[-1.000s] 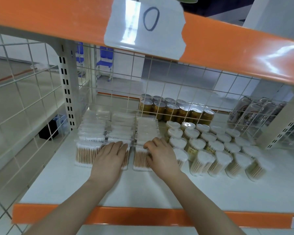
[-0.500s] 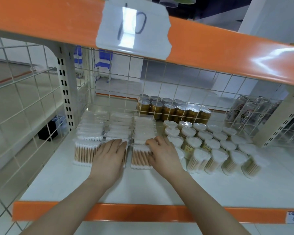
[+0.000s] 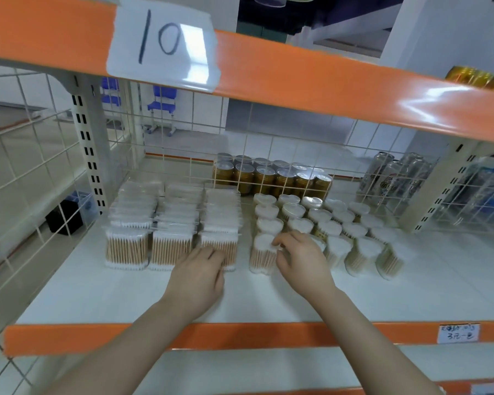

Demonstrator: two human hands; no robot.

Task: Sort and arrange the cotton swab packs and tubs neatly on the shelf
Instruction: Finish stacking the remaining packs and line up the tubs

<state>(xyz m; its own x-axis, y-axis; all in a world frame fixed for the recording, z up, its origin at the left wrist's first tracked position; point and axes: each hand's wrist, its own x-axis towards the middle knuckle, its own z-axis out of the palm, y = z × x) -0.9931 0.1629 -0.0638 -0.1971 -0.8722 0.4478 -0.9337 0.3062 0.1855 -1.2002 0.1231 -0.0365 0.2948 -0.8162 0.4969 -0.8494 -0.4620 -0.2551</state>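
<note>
The scene was brightly and evenly lit from overhead, with a slightly washed, hazy cast. Strong white glare sat on the taped paper label marked 10 (image 3: 161,42) and streaked across the glossy orange upper shelf beam (image 3: 428,105) at right. The white lower shelf board (image 3: 126,297) showed only faint, soft shadows beneath the person's forearms. Wide-angle distortion bowed the beams and splayed the cream wire mesh side panel (image 3: 26,172) at the edges. The gold cans on the upper shelf (image 3: 478,76) at far right were smeared, and overall detail looked soft and compressed.
</note>
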